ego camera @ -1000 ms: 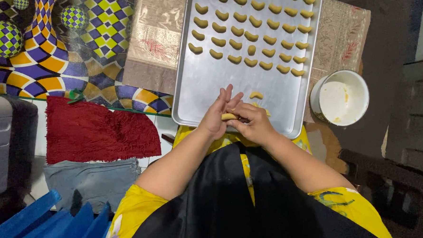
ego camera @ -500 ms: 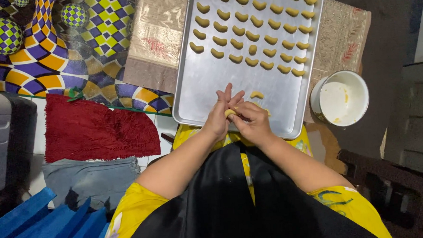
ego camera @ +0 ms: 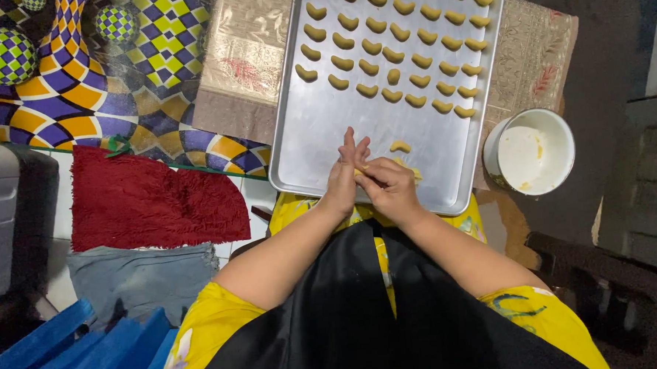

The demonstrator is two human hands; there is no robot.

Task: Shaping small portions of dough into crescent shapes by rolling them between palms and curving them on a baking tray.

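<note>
Head view, looking straight down. Both hands meet over the near edge of a metal baking tray (ego camera: 319, 133). The left hand (ego camera: 343, 178) is held flat, fingers straight and together, pointing away from the body. The right hand (ego camera: 389, 188) is curled against its palm, and a small piece of yellow dough (ego camera: 359, 170) shows between the two; grip narrow, both hands pressed on the dough. The far half of the tray carries rows of crescent-shaped dough pieces (ego camera: 400, 52). One single crescent (ego camera: 399, 146) lies apart from the rows, just beyond the right hand. A white bowl (ego camera: 530, 152) stands right of the tray, near its corner. Left of the tray, a red shaggy mat (ego camera: 152, 199) lies on the floor, with a grey cloth (ego camera: 136, 270) nearer the body. Blue plastic pieces (ego camera: 63, 358) sit at the lower left.
</note>
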